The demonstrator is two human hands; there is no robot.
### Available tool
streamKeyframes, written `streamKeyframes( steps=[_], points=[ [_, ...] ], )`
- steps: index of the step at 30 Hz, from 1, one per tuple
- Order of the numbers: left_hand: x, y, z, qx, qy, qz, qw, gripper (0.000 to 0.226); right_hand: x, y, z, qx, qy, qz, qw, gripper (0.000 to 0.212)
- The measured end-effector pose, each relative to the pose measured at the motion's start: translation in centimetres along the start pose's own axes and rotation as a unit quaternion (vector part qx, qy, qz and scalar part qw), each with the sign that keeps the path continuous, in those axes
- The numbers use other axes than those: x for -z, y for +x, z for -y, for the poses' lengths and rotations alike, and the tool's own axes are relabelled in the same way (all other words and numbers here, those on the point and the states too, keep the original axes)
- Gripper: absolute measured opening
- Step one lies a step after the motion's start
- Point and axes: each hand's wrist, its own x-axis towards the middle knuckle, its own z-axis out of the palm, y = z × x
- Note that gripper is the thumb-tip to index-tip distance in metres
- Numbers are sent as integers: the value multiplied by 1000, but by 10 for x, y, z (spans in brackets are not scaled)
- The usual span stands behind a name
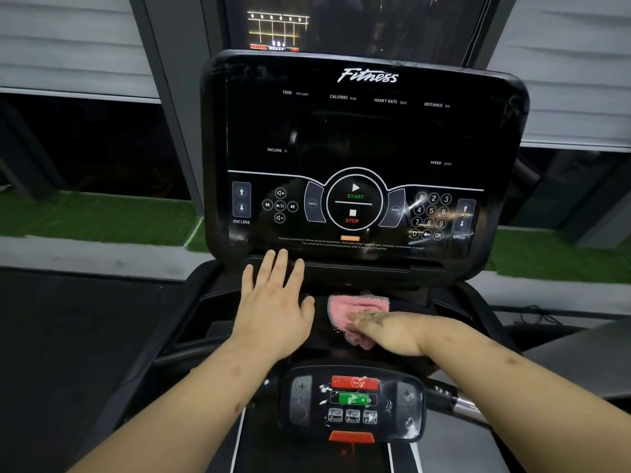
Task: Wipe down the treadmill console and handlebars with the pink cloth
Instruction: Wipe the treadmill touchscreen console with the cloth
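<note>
I was on the console point(358, 138) stage, working the black tray point(211, 312) under the screen. The pink cloth point(362, 307) sat bunched on the tray's middle, its long axis running roughly left to right and its checked edge pointing left. My right hand point(389, 331) pressed on it, fingers straight, together and pointing left. My left hand point(273, 302) lay flat just beside it, fingers spread and holding nothing. By my judgement, the next move called for sweeping sideways, then up the screen; the handlebars point(469, 406) seemed undone.
</note>
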Motion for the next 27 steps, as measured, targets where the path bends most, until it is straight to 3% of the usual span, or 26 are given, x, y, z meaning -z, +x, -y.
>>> streamKeyframes(
  steps=[11,20,27],
  points=[
    [1,-5,0,-4,46,19,999,69,-6,17,49,0,-9,-16,1000,53],
    [2,-2,6,-2,23,28,999,67,-2,7,4,-4,-40,1,999,68],
    [0,1,6,-7,1,12,1000,62,-7,10,38,2,5,2,1000,67]
  ],
)
